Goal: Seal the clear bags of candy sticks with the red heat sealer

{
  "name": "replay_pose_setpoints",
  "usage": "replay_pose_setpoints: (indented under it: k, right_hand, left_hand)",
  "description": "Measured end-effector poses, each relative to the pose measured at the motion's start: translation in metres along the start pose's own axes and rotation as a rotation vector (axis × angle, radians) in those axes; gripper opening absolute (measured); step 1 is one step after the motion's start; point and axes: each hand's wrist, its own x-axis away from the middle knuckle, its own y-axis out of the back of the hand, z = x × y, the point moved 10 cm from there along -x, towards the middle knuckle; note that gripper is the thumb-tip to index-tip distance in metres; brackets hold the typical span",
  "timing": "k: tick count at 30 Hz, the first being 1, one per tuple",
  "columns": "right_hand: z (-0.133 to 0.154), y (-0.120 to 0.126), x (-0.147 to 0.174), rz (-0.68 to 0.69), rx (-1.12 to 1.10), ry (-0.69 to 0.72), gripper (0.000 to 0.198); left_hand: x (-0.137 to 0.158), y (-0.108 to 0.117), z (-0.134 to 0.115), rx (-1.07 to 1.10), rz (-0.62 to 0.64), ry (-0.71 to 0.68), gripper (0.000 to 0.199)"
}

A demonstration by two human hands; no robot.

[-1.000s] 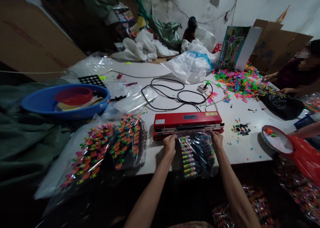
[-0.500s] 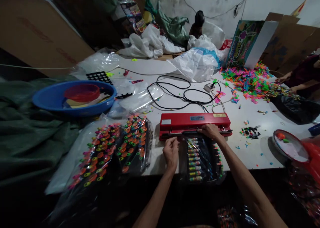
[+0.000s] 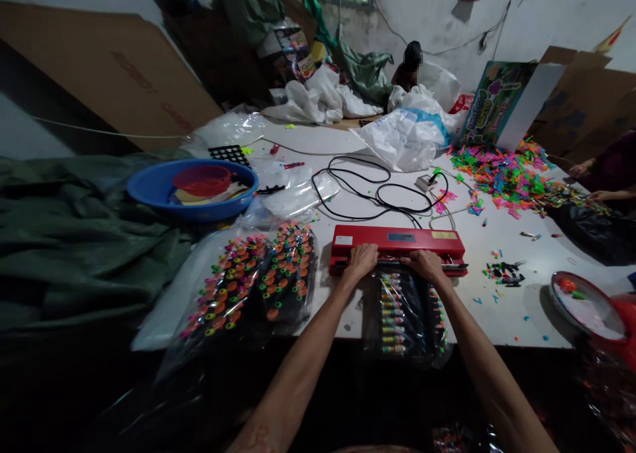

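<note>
Nearest of all, just below the two grips, here's the clear plastic bag (image 3: 410, 324), a column of small printed cylinders (image 3: 391, 320) down its left side, its lower end hanging over the front edge of the desk (image 3: 519, 327). That overhang looks like the weak spot: the weight could drag the film askew under the bar, and a crease there could leave a gap. Fingers this close to the bar could get nipped, too.

And the grips themselves! The left grip (image 3: 364, 259) is curled nearly closed over the dark pressing bar (image 3: 390, 265); the right grip (image 3: 424, 265) is bunched on it as well, a little way along, thumb side inward. Fingertips are out of sight, and I can't tell how hard either one bears down. Neither seems to hold the bag itself.

Directly under and behind them sits the red bar sealer (image 3: 422, 241). Left of the left grip, two filled bags (image 3: 228, 287) of orange-and-green toys; right of the right grip, a scatter of black pieces (image 3: 509, 273). Beyond the grips, black cable loops (image 3: 405, 208) and a socket block (image 3: 426, 183); farther off to the right, a heap of bright plastic pieces (image 3: 507, 175).
</note>
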Motion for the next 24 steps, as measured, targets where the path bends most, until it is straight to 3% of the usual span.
replay_pose_setpoints:
  k: [2,4,7,8,10,12,14,16,18,20,24]
  right_hand:
    - [-0.001,-0.001,0.002,-0.022,-0.001,-0.007,0.058]
    - [0.001,-0.001,0.003,-0.039,-0.002,-0.013,0.055]
    - [0.004,0.003,0.003,-0.062,-0.008,-0.028,0.053]
    - [0.003,0.005,0.005,-0.073,-0.021,-0.034,0.052]
    - [-0.004,0.010,0.013,-0.108,-0.100,-0.032,0.048]
    - [-0.026,0.014,0.034,-0.222,-0.252,-0.064,0.045]
    - [-0.060,0.007,0.066,-0.345,-0.445,-0.137,0.047]
    - [-0.086,-0.022,0.098,-0.331,-0.639,-0.196,0.052]
    - [-0.089,-0.056,0.124,-0.229,-0.824,-0.209,0.051]
    - [-0.072,-0.077,0.146,-0.148,-1.012,-0.217,0.044]
    - [0.002,-0.073,0.174,-0.081,-1.265,-0.163,0.043]
  left_hand:
    - [0.006,0.010,-0.016,0.078,-0.046,0.006,0.028]
    - [0.021,0.036,-0.044,0.256,-0.110,-0.019,0.029]
    - [0.077,0.088,-0.091,0.820,-0.166,-0.162,0.035]
    - [0.102,0.099,-0.102,0.911,-0.108,-0.215,0.035]
    - [0.162,0.086,-0.110,0.711,0.204,-0.298,0.029]
    - [0.223,0.050,-0.070,0.317,0.483,-0.272,0.022]
    - [0.259,0.026,0.005,-0.004,0.501,-0.121,0.012]
    - [0.276,0.005,0.072,-0.139,0.466,0.054,0.011]
    - [0.278,-0.019,0.107,-0.040,0.452,0.175,0.030]
    - [0.271,-0.044,0.123,0.244,0.424,0.339,0.054]
    - [0.266,-0.078,0.141,0.992,0.169,0.699,0.077]
